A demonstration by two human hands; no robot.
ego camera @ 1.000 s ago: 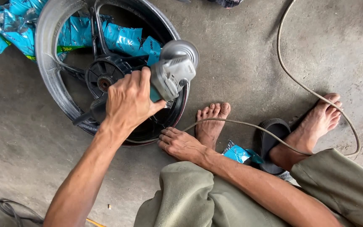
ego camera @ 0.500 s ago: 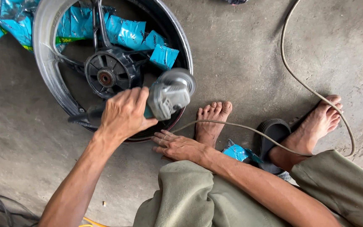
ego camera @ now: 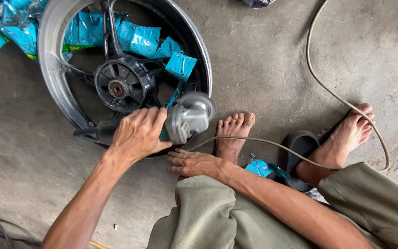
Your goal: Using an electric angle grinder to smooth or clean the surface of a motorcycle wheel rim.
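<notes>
Gripping the grey angle grinder (ego camera: 180, 121) at frame centre, the left hand (ego camera: 137, 134) is wrapping closed fingers around its body, long axis running left-right. Its disc end is meeting the wheel rim (ego camera: 51, 55) just right of those fingers, while the right hand (ego camera: 193, 163) is resting flat, fingers spread, on the concrete floor (ego camera: 272, 69) just below.

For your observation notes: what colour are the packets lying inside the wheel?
Bright blue packets, clearest in the head view.
</notes>
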